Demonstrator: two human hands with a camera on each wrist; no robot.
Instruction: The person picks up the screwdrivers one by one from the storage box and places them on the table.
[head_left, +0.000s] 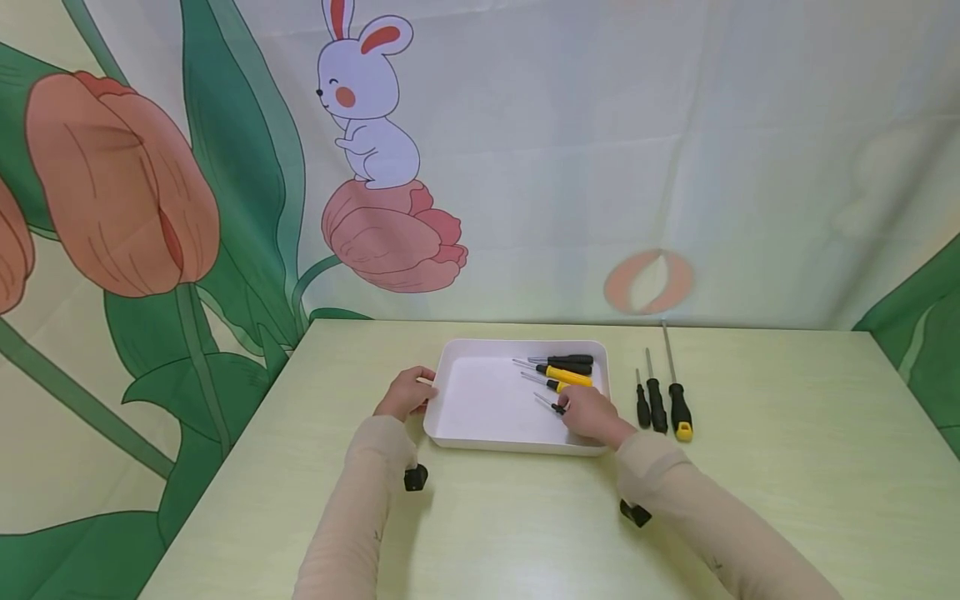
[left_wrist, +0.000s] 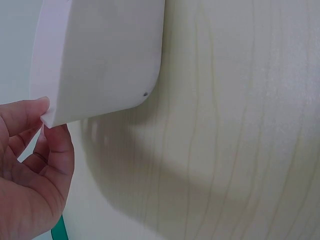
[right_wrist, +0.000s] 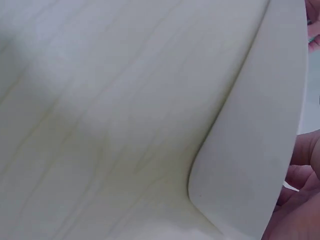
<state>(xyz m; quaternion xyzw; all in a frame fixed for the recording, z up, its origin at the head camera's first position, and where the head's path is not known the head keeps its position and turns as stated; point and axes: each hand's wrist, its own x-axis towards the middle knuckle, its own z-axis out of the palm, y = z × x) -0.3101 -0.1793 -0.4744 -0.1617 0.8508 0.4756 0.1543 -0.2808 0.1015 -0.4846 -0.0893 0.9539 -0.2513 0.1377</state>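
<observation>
I watched the left hand (head_left: pixel 407 392) pinch the rim of the white tray (head_left: pixel 472 404) between thumb and fingers — a sensible hold, since the tray looked light and stiff. Inside it, the right hand's (head_left: pixel 590 414) curled fingers seemed to pinch the hidden handle of a small screwdriver (head_left: pixel 557 407), just beside the yellow-handled screwdrivers (head_left: pixel 570 377). Its thin shaft was probably rigid but slick — the handle suited fingertips better.

White tray (head_left: pixel 476 400); black and black-and-yellow screwdrivers (head_left: pixel 569 376); pale yellow-green, wood-grained table (head_left: pixel 517 525); beige sleeves (head_left: pixel 343 525); whitish backdrop (head_left: pixel 540 125) printed with coral tulips (head_left: pixel 112 192), green leaves (head_left: pixel 232 150).
</observation>
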